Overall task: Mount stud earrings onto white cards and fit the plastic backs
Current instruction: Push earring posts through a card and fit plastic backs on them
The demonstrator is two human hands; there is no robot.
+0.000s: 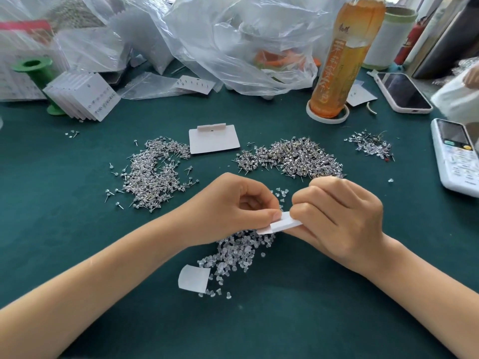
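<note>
Both hands meet over the middle of the green table. My left hand (233, 203) pinches the left end of a small white card (281, 224), and my right hand (337, 216) grips the card's right side with its fingers curled. The card is seen nearly edge-on, so any stud on it is hidden. A heap of clear plastic backs (238, 252) lies directly under the hands. Two piles of silver stud earrings spread behind them, one at the left (155, 172) and one at the right (293, 156). A blank white card (213, 138) lies flat between the piles.
A stack of filled cards (83, 97) leans on a green spool (39, 73) at the back left. Plastic bags (233, 42) crowd the rear. An orange drink bottle (339, 60), a phone (403, 92) and a white handset (456, 156) sit at the right. A white paper scrap (193, 278) lies near the backs.
</note>
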